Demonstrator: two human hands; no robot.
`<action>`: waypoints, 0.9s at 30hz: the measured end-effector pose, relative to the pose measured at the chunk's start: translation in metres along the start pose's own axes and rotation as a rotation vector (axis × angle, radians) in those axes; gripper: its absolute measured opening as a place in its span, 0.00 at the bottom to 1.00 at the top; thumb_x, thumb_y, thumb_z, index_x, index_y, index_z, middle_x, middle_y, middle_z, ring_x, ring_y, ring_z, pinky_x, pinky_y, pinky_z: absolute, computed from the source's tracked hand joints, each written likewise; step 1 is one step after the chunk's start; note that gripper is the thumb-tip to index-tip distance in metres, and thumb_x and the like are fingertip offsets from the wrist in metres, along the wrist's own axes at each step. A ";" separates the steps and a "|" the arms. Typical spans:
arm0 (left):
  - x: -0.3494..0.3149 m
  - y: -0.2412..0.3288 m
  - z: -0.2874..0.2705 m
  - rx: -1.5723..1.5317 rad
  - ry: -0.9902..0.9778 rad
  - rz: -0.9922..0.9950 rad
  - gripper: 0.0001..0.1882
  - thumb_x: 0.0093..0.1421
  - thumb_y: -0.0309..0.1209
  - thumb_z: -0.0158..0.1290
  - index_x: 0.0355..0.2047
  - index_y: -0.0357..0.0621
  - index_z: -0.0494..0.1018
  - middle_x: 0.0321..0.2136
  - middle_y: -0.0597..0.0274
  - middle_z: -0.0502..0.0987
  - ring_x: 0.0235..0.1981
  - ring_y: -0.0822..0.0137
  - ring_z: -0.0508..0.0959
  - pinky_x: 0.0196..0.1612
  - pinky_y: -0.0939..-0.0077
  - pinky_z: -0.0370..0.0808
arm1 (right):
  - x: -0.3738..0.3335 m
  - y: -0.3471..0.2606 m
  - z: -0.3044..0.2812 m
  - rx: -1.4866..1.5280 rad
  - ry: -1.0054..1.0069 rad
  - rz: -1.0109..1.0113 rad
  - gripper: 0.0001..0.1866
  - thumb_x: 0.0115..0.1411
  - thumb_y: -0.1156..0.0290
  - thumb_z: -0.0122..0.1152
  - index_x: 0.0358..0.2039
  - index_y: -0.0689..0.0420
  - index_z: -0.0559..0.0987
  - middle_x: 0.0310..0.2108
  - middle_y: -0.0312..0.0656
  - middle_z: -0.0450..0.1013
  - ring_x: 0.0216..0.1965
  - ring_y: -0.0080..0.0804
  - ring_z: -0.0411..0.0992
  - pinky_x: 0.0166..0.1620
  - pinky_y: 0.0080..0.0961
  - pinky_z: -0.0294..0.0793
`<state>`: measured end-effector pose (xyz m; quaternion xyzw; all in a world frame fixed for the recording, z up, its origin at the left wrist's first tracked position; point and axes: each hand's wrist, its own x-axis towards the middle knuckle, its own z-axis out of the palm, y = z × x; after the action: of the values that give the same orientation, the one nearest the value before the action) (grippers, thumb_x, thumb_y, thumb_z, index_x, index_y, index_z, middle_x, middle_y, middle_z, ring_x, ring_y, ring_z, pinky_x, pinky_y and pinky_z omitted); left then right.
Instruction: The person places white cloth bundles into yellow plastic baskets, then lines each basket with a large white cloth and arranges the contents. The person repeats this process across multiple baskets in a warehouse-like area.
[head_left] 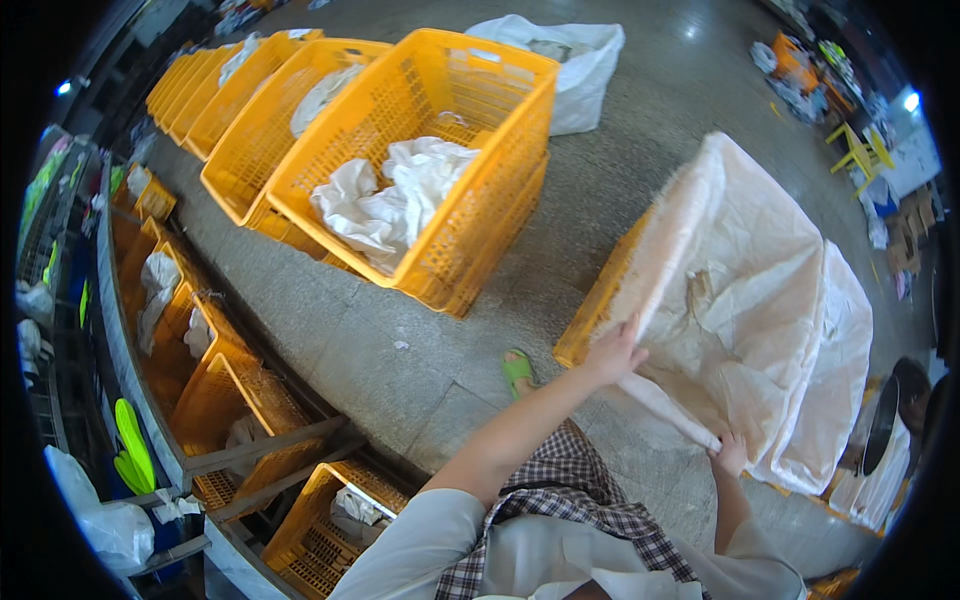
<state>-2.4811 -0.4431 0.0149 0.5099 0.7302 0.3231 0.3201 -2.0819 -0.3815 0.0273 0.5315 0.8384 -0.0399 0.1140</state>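
A large whitish woven sack (760, 270) stands at the right with its mouth spread wide and its rim rolled over. My left hand (614, 356) is closed round the rim at its near left corner. Farther right along the same edge, my right hand (731, 455) grips the rolled rim. Creased cloth-like walls show inside the sack; its bottom is hard to make out. Against the sack's left side is a yellow crate (605, 290), mostly hidden by it.
Stacked yellow crates (510, 190) holding white cloth (400, 195) stand ahead on the left, in a row running back. Behind them is another white sack (580, 75). A metal-framed bench (150, 350) with crates below lines the left. My green sandal (518, 372) shows on the grey floor.
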 end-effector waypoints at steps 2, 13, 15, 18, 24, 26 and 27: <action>-0.013 -0.016 -0.029 0.017 0.049 0.104 0.37 0.57 0.43 0.52 0.61 0.39 0.52 0.56 0.42 0.62 0.55 0.47 0.66 0.56 0.61 0.66 | 0.002 0.003 0.004 0.025 -0.006 0.047 0.20 0.33 0.69 0.72 0.30 0.52 0.74 0.34 0.42 0.69 0.41 0.45 0.67 0.43 0.39 0.69; -0.091 -0.193 -0.380 0.500 0.316 -0.005 0.43 0.44 0.50 0.64 0.56 0.41 0.62 0.56 0.49 0.64 0.56 0.52 0.64 0.57 0.55 0.62 | 0.101 -0.047 -0.069 -0.227 -0.741 0.210 0.21 0.44 0.68 0.65 0.42 0.55 0.77 0.50 0.50 0.68 0.51 0.50 0.66 0.52 0.45 0.66; -0.106 -0.233 -0.444 0.580 0.267 -0.045 0.45 0.42 0.54 0.63 0.55 0.40 0.62 0.55 0.50 0.65 0.57 0.55 0.64 0.59 0.52 0.59 | 0.158 -0.106 -0.109 -0.185 -0.361 0.079 0.25 0.52 0.73 0.51 0.53 0.62 0.69 0.49 0.57 0.67 0.50 0.55 0.66 0.52 0.45 0.66; -0.114 -0.287 -0.505 0.870 0.059 -0.042 0.39 0.45 0.52 0.61 0.53 0.45 0.65 0.53 0.55 0.66 0.56 0.59 0.66 0.60 0.49 0.56 | 0.242 -0.254 -0.171 0.172 0.274 -0.327 0.22 0.51 0.82 0.49 0.49 0.63 0.70 0.43 0.53 0.70 0.46 0.50 0.68 0.50 0.41 0.67; -0.080 -0.377 -0.565 1.002 -0.310 0.273 0.12 0.45 0.37 0.58 0.31 0.51 0.72 0.25 0.69 0.73 0.33 0.63 0.75 0.52 0.53 0.65 | 0.258 -0.596 -0.209 0.560 -0.027 -0.855 0.14 0.55 0.76 0.55 0.43 0.57 0.76 0.41 0.46 0.75 0.44 0.43 0.72 0.50 0.35 0.71; -0.074 -0.399 -0.567 0.891 -0.284 0.473 0.11 0.43 0.34 0.57 0.28 0.50 0.72 0.22 0.68 0.73 0.29 0.64 0.75 0.43 0.59 0.71 | 0.255 -0.682 -0.188 0.575 -0.345 -0.929 0.16 0.58 0.69 0.53 0.47 0.57 0.74 0.44 0.48 0.73 0.49 0.44 0.69 0.52 0.36 0.68; -0.073 -0.407 -0.567 0.834 -0.286 0.540 0.10 0.42 0.33 0.56 0.27 0.50 0.71 0.21 0.67 0.73 0.26 0.64 0.75 0.38 0.62 0.73 | 0.257 -0.721 -0.172 0.476 -0.439 -0.936 0.19 0.59 0.64 0.51 0.49 0.58 0.73 0.45 0.49 0.73 0.49 0.45 0.69 0.52 0.36 0.67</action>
<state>-3.1320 -0.7052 0.0326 0.8036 0.5881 0.0026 0.0914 -2.8615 -0.4338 0.0950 0.0937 0.9090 -0.3838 0.1329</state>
